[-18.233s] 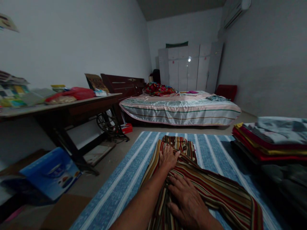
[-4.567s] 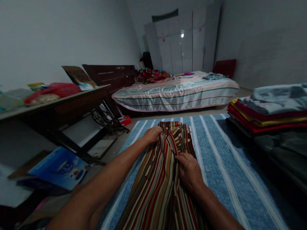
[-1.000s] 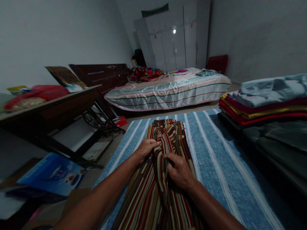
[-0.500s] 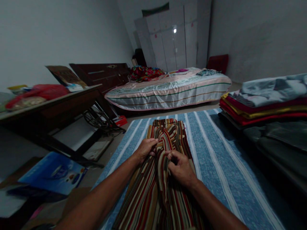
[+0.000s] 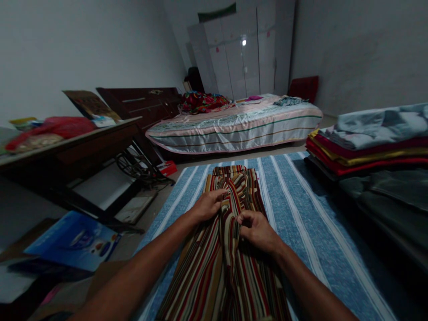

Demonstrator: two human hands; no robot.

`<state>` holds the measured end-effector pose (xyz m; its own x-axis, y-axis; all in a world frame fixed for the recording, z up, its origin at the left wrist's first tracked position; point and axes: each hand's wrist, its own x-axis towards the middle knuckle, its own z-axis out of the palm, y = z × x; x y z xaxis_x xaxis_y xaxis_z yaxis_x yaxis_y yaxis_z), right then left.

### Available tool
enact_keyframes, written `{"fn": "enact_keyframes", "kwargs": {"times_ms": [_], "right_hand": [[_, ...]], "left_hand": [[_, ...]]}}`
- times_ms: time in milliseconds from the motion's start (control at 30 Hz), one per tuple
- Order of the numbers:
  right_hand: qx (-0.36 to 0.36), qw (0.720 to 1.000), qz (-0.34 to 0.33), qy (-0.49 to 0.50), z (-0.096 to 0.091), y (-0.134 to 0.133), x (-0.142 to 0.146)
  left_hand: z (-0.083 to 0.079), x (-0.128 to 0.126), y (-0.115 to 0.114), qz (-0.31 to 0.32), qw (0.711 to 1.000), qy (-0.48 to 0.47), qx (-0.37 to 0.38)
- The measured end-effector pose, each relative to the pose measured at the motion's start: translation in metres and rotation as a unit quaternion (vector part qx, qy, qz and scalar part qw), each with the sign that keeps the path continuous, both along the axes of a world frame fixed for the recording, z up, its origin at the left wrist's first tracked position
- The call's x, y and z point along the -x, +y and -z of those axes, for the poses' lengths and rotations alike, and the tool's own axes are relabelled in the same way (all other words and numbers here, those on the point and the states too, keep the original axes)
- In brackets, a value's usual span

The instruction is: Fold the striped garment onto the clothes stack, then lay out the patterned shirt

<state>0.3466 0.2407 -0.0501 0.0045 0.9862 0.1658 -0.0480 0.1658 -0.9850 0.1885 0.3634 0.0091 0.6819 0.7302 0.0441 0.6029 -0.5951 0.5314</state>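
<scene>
A striped cloth in red, brown, cream and green lies lengthwise on a blue cover with white stripes. My left hand rests on the cloth's left side, fingers curled into the fabric. My right hand is closed in a pinch on a raised fold running down the cloth's middle. The two hands are close together, about a hand's width apart.
A stack of folded cloths in grey, red and yellow sits at the right, dark cloth below it. A dark wooden table with bags stands at left, a blue box on the floor. A bed and white wardrobe stand beyond.
Over the last second both hands slid slightly toward me along the central fold, and the right hand tightened its pinch. The cloth has stayed in place.
</scene>
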Motion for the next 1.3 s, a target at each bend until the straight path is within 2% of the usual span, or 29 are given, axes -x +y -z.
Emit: {"fn": "enact_keyframes", "kwargs": {"times_ms": [67, 100, 167, 233, 367, 467, 700, 1033, 1300], "right_hand": [[-0.001, 1.000, -0.003, -0.009, 0.000, 0.000, 0.000], [-0.002, 1.000, -0.004, -0.013, 0.000, 0.000, 0.000], [-0.004, 1.000, -0.005, -0.016, 0.001, 0.000, 0.000], [-0.007, 1.000, -0.007, -0.013, 0.002, 0.000, 0.001], [-0.007, 1.000, -0.016, -0.009, 0.004, 0.001, 0.001], [-0.009, 0.999, -0.029, -0.009, 0.002, 0.001, 0.001], [0.013, 0.998, -0.057, -0.031, -0.008, -0.004, 0.001], [0.028, 0.992, -0.119, -0.009, -0.004, -0.004, -0.011], [0.122, 0.976, -0.183, 0.005, -0.006, -0.004, -0.025]], "left_hand": [[-0.011, -0.006, 0.004, 0.090, 0.987, 0.088, -0.097], [-0.016, -0.011, 0.005, 0.137, 0.975, 0.126, -0.122], [-0.026, -0.022, 0.008, 0.206, 0.954, 0.177, -0.129], [-0.032, -0.032, 0.012, 0.229, 0.945, 0.206, -0.112], [-0.034, -0.044, 0.018, 0.179, 0.942, 0.255, -0.122], [-0.035, -0.039, 0.021, 0.144, 0.936, 0.278, -0.160], [-0.036, -0.009, 0.027, 0.158, 0.945, 0.227, -0.172], [-0.009, -0.014, 0.020, 0.060, 0.952, 0.214, -0.211], [0.008, -0.005, 0.009, 0.024, 0.970, 0.084, -0.228]]}}
